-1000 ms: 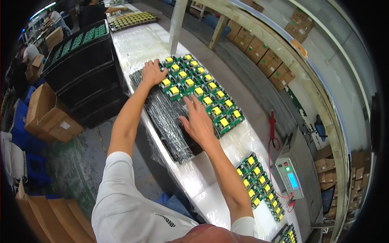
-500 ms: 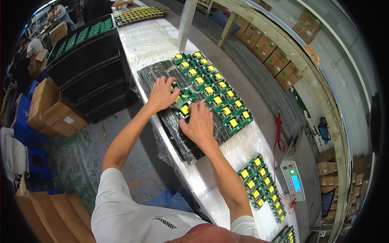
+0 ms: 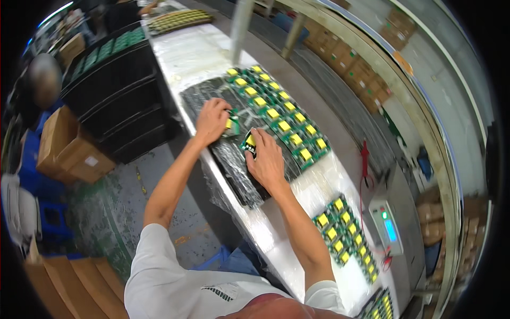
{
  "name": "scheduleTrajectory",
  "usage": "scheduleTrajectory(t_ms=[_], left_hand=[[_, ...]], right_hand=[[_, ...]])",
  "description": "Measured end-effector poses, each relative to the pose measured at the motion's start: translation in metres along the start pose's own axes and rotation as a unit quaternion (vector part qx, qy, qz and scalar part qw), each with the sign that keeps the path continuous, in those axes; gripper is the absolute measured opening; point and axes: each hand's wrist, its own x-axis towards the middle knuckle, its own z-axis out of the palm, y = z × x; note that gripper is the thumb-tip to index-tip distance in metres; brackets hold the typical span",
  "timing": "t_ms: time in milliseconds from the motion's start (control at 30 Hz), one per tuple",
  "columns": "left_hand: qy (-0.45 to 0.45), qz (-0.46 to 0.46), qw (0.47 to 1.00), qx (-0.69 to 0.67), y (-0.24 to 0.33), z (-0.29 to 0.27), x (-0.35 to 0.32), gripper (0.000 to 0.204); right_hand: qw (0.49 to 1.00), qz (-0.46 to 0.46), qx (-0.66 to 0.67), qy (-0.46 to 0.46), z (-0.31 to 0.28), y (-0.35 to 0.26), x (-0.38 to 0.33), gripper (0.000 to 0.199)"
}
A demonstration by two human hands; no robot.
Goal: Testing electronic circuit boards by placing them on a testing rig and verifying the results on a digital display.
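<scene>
On the long white table (image 3: pixel 191 53), both hands work at the near edge of a black tray (image 3: pixel 234 159) that lies wrapped in clear film and runs diagonally, its long axis going from the far left toward the near right. The left hand (image 3: pixel 211 120) is curled over a small green circuit board with a yellow part (image 3: pixel 230 125), its grip closed on that board at the tray's left-hand middle. The right hand (image 3: pixel 267 159) lies just beside it, fingers bent down and pinching a second board with a yellow part (image 3: pixel 250 142), which stands tilted under the fingertips. The two boards lie close together, between the hands, so each hand is nearest to its own piece. Directly beyond the fingers, to the right and away from the person, two rows of like boards (image 3: pixel 281 119) fill the tray's far side, following the same diagonal. Nearer the person on the right, a second batch of boards (image 3: pixel 345 234) lies flat on the table, well apart from the hands, with a grey meter with a lit blue screen (image 3: pixel 387 226) beside it. Black stacked crates (image 3: pixel 114 101) holding green boards stand left of the table.
</scene>
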Motion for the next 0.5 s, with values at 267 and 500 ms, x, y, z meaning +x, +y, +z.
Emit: scheduleTrajectory(t_ms=[267, 500], left_hand=[[-0.178, 0.397, 0.898, 0.072, -0.077, 0.022, 0.012, 0.046], [-0.231, 0.07, 0.964, 0.112, -0.032, 0.009, 0.012, 0.047]], right_hand=[[0.985, -0.151, 0.06, 0.051, -0.003, 0.069, -0.053, 0.065], [0.975, 0.003, -0.033, 0.221, -0.012, 0.041, -0.099, 0.092]])
